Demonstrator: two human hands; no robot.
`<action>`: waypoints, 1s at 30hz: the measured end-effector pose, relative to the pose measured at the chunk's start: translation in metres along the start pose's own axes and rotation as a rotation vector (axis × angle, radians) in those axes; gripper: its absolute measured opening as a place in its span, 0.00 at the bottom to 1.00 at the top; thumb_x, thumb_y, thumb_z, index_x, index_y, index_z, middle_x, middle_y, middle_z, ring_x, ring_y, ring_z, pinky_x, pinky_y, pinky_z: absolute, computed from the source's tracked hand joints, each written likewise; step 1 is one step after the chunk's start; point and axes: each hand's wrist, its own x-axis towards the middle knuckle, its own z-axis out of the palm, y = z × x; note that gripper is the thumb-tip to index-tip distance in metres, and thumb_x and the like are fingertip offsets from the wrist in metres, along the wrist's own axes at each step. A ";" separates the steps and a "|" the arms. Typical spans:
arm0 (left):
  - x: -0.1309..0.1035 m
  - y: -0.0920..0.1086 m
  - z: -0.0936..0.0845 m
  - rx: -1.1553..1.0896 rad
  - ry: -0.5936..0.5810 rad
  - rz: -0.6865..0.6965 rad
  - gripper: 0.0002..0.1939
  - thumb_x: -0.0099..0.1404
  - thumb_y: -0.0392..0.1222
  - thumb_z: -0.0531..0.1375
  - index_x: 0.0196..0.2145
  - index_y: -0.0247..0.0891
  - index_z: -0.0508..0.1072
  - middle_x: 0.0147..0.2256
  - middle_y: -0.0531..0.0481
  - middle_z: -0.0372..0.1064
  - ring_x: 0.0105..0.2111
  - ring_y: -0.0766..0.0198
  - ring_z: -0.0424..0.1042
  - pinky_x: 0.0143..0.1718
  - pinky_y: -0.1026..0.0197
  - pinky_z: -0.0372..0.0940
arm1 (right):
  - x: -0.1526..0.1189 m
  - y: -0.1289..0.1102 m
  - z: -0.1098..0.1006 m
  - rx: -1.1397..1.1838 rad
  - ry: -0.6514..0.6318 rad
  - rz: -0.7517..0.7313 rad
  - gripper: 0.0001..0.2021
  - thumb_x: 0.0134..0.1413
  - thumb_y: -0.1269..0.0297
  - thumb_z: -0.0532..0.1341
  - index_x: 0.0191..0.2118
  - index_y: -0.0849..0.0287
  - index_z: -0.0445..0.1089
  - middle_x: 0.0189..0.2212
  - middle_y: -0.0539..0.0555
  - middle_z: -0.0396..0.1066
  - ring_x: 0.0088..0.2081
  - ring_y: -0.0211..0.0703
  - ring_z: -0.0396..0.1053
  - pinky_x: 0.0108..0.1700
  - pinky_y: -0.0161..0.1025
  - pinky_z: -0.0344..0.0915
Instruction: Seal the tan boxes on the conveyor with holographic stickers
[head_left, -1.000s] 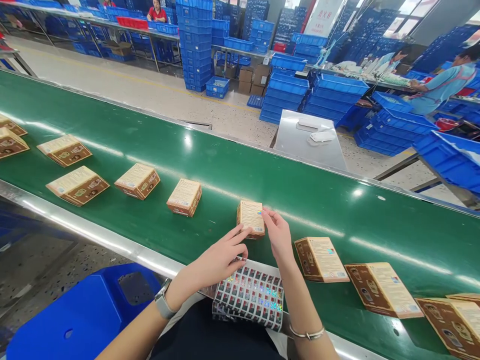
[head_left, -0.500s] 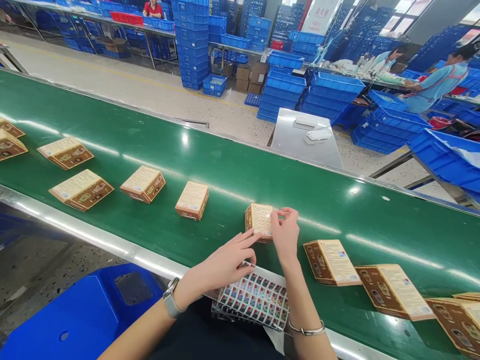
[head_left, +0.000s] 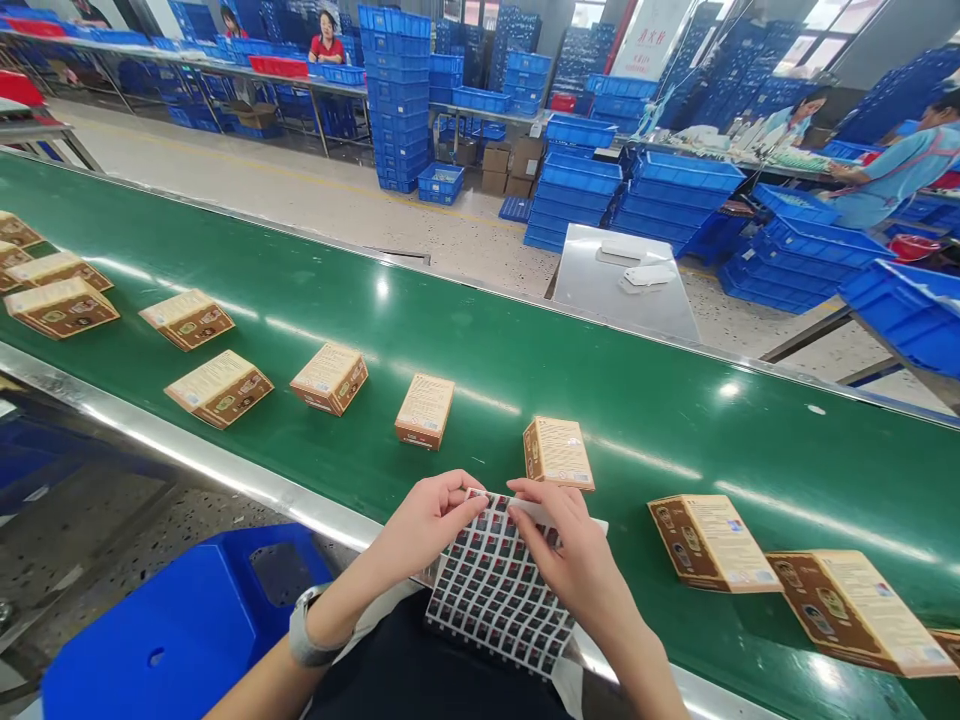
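A sheet of small dark and red stickers (head_left: 499,590) is bent over the near edge of the green conveyor belt (head_left: 495,370), in front of my body. My left hand (head_left: 442,510) pinches its upper left edge between thumb and fingers. At the upper right part of the sheet, my right hand (head_left: 562,530) holds it with thumb and fingers closed. Just beyond my right hand, a cream and brown box (head_left: 561,452) lies on the belt, untouched. Another box (head_left: 425,408) lies to the left, beyond my left hand.
More boxes (head_left: 219,388) lie along the belt to the left, and others (head_left: 716,540) to the right. A blue plastic stool (head_left: 172,620) stands at lower left. Past the belt are a metal table (head_left: 622,300), stacked blue crates (head_left: 397,100) and people at work.
Both hands have left the box and come back to the sticker sheet, now gripping its top edge. The sheet is lifted and curved. The view has shifted, and boxes on the left appear farther right.
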 end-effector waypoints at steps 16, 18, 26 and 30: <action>-0.005 -0.015 -0.031 0.436 0.287 0.218 0.09 0.69 0.44 0.57 0.35 0.40 0.75 0.55 0.47 0.71 0.58 0.53 0.65 0.58 0.51 0.60 | 0.045 0.030 0.029 0.779 0.149 0.621 0.16 0.52 0.49 0.66 0.40 0.55 0.70 0.45 0.58 0.77 0.46 0.52 0.76 0.51 0.51 0.68; -0.001 -0.020 -0.041 0.500 0.263 0.245 0.09 0.69 0.43 0.58 0.33 0.40 0.75 0.64 0.48 0.61 0.67 0.51 0.52 0.66 0.46 0.50 | 0.066 0.045 0.042 0.879 0.152 0.673 0.21 0.48 0.47 0.67 0.43 0.55 0.70 0.47 0.59 0.77 0.47 0.52 0.76 0.51 0.51 0.69; 0.012 -0.023 -0.036 0.426 0.089 0.175 0.09 0.67 0.42 0.59 0.30 0.40 0.73 0.67 0.46 0.54 0.69 0.53 0.48 0.69 0.48 0.48 | 0.104 0.066 0.081 0.815 0.236 0.672 0.21 0.45 0.45 0.67 0.37 0.59 0.73 0.39 0.58 0.78 0.42 0.50 0.75 0.43 0.44 0.71; 0.012 -0.023 -0.025 0.364 0.078 0.155 0.09 0.67 0.42 0.59 0.28 0.41 0.72 0.68 0.48 0.52 0.68 0.53 0.51 0.69 0.50 0.48 | 0.098 0.070 0.082 0.715 0.263 0.670 0.22 0.48 0.44 0.64 0.38 0.60 0.74 0.38 0.58 0.78 0.40 0.50 0.75 0.41 0.44 0.70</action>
